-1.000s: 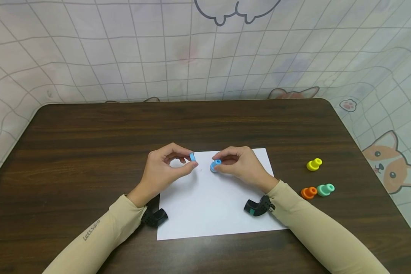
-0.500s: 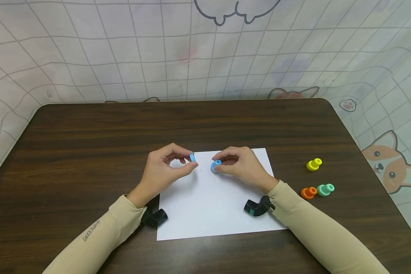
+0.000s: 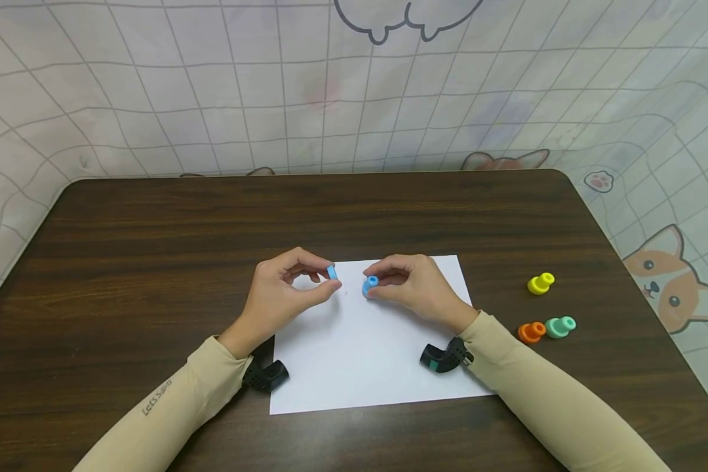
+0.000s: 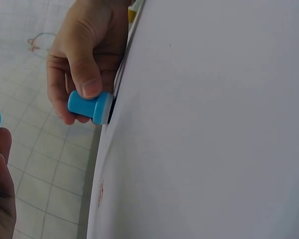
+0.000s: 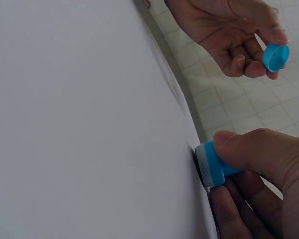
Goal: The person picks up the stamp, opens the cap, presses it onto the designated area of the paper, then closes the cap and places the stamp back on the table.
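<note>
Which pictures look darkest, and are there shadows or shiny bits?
Head view: bright white paper, a soft shadow on it by the left hand, faint glare on the table near the bottom; both wrist views: dimmer, paper greyish; right wrist view: a dark shadow beside the blue stamp.

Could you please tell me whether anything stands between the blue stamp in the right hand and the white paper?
Nothing visible does: the right hand holds the blue stamp right at the white paper, touching or nearly so. The blue cap is aside in the left hand.
</note>
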Demonstrator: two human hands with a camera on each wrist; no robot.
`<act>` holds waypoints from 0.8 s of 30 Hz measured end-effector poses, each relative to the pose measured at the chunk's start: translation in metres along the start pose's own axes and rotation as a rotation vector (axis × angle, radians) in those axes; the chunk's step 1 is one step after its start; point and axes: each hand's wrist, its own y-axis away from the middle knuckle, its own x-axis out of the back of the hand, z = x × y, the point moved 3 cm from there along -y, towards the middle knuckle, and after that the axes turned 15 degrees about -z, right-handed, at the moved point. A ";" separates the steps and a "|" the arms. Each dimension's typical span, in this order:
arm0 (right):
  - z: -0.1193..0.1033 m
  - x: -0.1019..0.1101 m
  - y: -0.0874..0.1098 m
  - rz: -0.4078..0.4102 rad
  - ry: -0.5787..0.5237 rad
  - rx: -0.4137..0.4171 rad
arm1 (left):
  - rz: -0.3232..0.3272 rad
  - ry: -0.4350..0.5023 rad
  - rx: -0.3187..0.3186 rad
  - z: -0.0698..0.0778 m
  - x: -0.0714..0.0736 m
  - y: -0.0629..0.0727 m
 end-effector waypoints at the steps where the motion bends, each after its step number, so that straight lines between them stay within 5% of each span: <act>1: 0.000 0.000 0.000 -0.002 0.015 0.006 | 0.000 0.000 -0.001 0.000 0.000 0.000; 24: -0.006 -0.003 0.000 0.007 0.194 0.005 | -0.011 -0.017 0.009 0.001 -0.002 0.001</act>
